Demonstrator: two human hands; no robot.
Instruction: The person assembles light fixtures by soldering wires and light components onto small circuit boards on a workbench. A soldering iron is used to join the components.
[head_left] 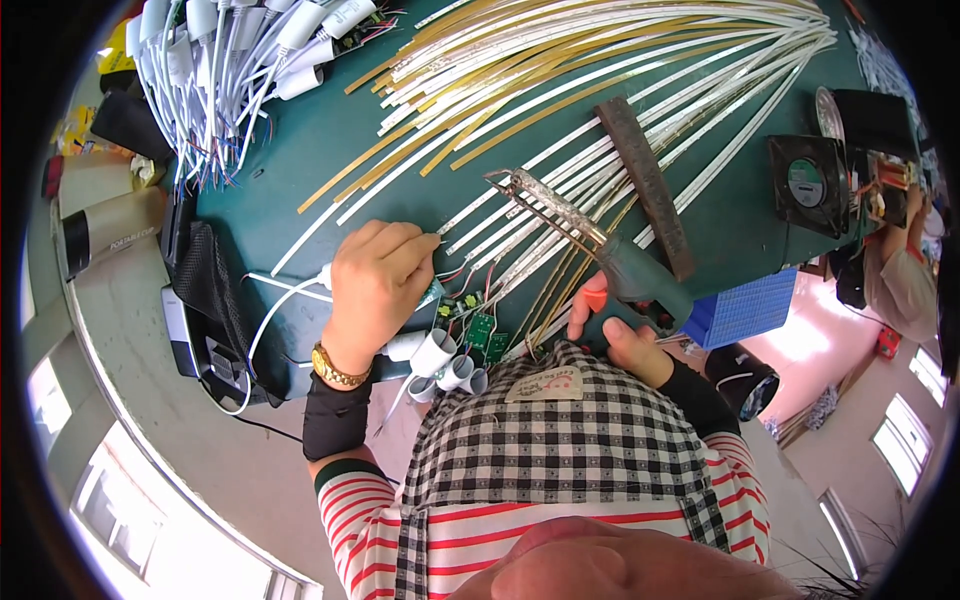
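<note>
My right hand is wrapped around the dark green grip of a soldering gun, with a finger at its red trigger. The tool's metal barrel slants up to the left, its tip above the white strips. My left hand is closed, fingertips pinched beside the near ends of the thin white strips; whatever lies between them is hidden. By that hand are small green circuit boards with thin red and white wires, and several white plastic tubes close to my apron.
A rusty metal bar lies across the strips on the green table. White and yellow-brown strips fan out behind. White cabled connectors are heaped at far left. To the right are a black fan and a blue basket.
</note>
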